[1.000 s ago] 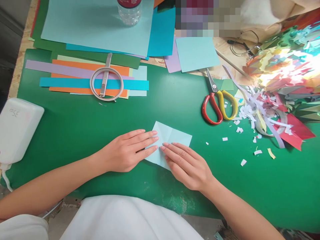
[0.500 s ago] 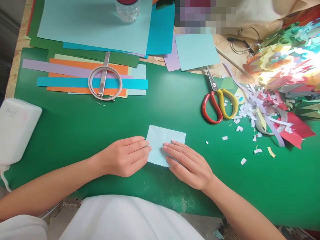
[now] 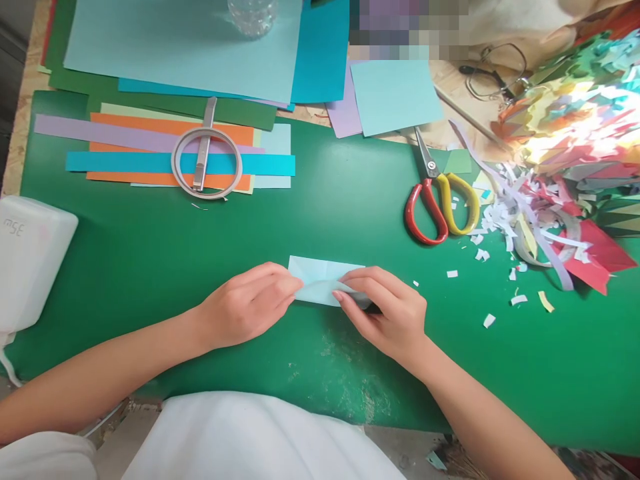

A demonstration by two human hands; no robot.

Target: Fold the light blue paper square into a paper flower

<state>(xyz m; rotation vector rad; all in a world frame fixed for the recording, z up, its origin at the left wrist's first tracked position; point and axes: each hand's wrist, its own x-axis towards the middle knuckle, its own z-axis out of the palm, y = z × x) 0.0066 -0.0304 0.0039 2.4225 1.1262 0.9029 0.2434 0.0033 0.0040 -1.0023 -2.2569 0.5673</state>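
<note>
A pale blue sheet of paper (image 3: 320, 270) lies on the green table top in front of me, its near edge lifted and bent over toward the far edge. My left hand (image 3: 253, 300) pinches the paper's left end, thumb and fingers together. On the right end, my right hand (image 3: 387, 310) grips the bent-over edge between thumb and curled fingers. The part of the paper under the right fingers is hidden.
Scissors (image 3: 431, 197) with red and yellow handles lie to the right, near paper scraps (image 3: 525, 227). Coloured strips with a tape ring (image 3: 206, 162) lie on the left. A white power bank (image 3: 35, 267) stands at the left edge. Large sheets (image 3: 185, 53) lie at the back.
The paper lay flat under both hands before; its near edge is now raised and folded away from me. My right fingers have gone from stretched out to pinching.
</note>
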